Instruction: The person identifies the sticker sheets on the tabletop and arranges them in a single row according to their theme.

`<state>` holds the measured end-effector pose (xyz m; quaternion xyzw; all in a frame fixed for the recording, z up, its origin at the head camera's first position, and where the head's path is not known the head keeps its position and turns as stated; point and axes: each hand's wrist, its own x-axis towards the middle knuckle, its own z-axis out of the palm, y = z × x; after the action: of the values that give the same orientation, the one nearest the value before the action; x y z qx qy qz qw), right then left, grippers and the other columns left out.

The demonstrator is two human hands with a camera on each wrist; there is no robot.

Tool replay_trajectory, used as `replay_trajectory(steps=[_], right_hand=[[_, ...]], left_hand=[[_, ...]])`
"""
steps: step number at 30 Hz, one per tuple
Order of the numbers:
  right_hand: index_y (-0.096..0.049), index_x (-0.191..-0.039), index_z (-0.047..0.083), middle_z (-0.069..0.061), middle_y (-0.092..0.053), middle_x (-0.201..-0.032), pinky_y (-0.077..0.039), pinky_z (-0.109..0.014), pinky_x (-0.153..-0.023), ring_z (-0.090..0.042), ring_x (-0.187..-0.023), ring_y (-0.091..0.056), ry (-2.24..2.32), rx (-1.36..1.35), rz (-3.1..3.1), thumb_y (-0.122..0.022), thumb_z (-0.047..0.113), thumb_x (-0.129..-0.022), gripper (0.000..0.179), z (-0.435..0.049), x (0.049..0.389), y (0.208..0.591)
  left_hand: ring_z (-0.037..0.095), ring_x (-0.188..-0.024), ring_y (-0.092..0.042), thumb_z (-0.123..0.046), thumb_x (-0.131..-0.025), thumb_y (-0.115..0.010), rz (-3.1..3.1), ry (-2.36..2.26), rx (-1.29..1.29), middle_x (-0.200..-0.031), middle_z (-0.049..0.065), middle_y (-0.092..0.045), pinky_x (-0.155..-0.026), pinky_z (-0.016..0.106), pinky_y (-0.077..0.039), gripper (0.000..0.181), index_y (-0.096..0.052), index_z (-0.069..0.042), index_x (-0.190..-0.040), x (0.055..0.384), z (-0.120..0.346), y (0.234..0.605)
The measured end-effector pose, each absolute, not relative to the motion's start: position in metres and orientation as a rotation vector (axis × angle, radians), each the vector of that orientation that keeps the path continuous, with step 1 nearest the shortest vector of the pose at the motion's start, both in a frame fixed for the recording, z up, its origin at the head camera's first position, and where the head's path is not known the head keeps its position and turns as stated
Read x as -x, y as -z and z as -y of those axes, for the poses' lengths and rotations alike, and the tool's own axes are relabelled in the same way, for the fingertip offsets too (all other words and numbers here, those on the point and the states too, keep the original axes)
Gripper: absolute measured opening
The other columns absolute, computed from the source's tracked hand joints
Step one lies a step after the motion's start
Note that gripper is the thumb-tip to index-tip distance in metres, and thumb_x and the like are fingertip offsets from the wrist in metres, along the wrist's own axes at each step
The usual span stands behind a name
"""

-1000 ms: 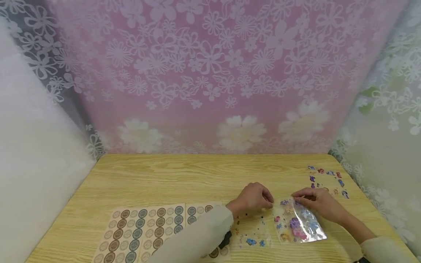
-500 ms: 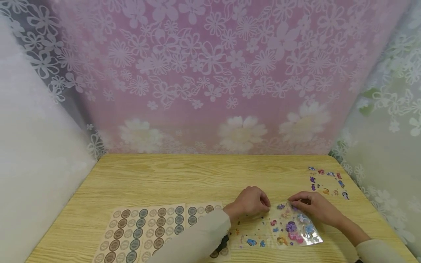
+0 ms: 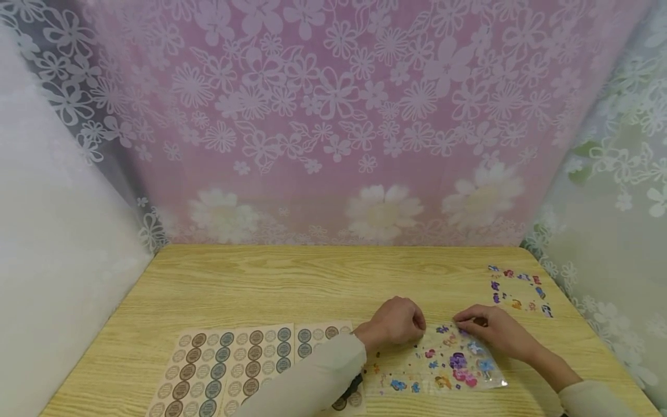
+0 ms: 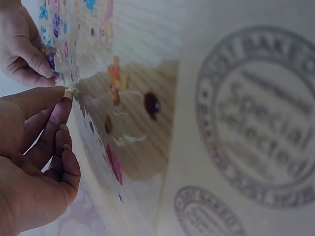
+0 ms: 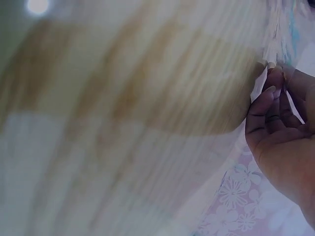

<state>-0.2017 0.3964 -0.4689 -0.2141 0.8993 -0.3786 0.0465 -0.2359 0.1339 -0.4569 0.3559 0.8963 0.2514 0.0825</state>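
A clear sticker sheet [image 3: 458, 362] with large purple, pink and blue cartoon figures lies low over the table's front right. My right hand [image 3: 495, 330] pinches its far edge between thumb and fingertips. At its far left corner is my left hand [image 3: 398, 320], thumb and index finger pinched on the clear film in the left wrist view. A second clear sticker sheet [image 3: 398, 384], with small figures along its border, lies to the left, partly hidden by my left hand and sleeve. The right wrist view shows my right hand [image 5: 280, 110] with its fingertips together at the film.
Beige sheets of round label stickers [image 3: 234, 368] lie at the front left, partly under my left sleeve [image 3: 312, 376]. Another clear sticker sheet [image 3: 517, 289] lies at the right side of the wooden table [image 3: 271, 278]. A flowered curtain [image 3: 333, 145] hangs behind the table.
The large-figure sticker sheet has shifted left and come down flatter, losing its bright glare, closer to the second sheet. Both hands have moved slightly left and nearer the front.
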Motion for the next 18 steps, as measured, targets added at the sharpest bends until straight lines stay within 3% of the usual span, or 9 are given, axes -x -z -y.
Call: replay_trajectory(steps=[18], right_hand=[[-0.068, -0.11, 0.009, -0.003, -0.064, -0.104, -0.051, -0.026, -0.066, -0.008, -0.081, -0.062, 1.08, 0.568, -2.791, -0.059, 0.022, -0.096, 0.021, -0.3912, 0.2011, 0.4677]], left_hand=[[-0.006, -0.065, -0.051, -0.018, -0.087, -0.069, -2.685, -0.728, -1.096, -0.075, -0.02, -0.062, -0.062, 0.011, -0.042, 0.011, -0.076, -0.025, -0.083, 0.2367, -0.1329, 0.4608]])
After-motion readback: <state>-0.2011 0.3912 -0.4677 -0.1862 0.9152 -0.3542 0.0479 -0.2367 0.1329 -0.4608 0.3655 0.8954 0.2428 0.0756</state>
